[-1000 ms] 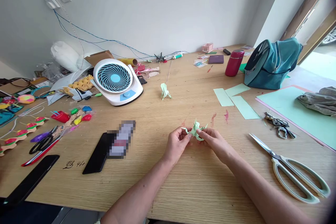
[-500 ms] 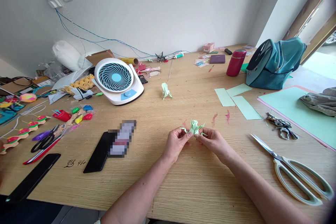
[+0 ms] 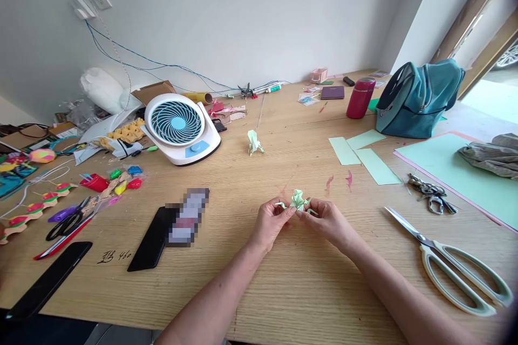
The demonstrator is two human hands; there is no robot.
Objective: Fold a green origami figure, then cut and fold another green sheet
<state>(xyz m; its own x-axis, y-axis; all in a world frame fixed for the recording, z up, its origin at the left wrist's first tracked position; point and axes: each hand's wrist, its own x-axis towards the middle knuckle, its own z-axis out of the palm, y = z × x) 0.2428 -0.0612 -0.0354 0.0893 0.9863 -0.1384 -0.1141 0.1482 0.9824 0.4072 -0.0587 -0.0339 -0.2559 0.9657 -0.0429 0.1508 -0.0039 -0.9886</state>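
Note:
A small folded light-green paper figure [image 3: 298,199] is pinched between both my hands just above the wooden table [image 3: 299,280]. My left hand [image 3: 272,222] grips its left side with thumb and fingers closed. My right hand [image 3: 328,219] pinches its right side. A second folded green paper figure [image 3: 253,142] stands alone on the table farther back.
Large scissors [image 3: 453,264] lie at the right, keys [image 3: 432,194] and green paper strips [image 3: 364,156] beyond them. A white desk fan [image 3: 178,125] stands back left, two black phones [image 3: 151,238] at the left, a red bottle [image 3: 360,97] and teal bag [image 3: 418,98] back right.
The paper figure has been turned and pressed a little lower between my fingers; both hands stay in nearly the same place.

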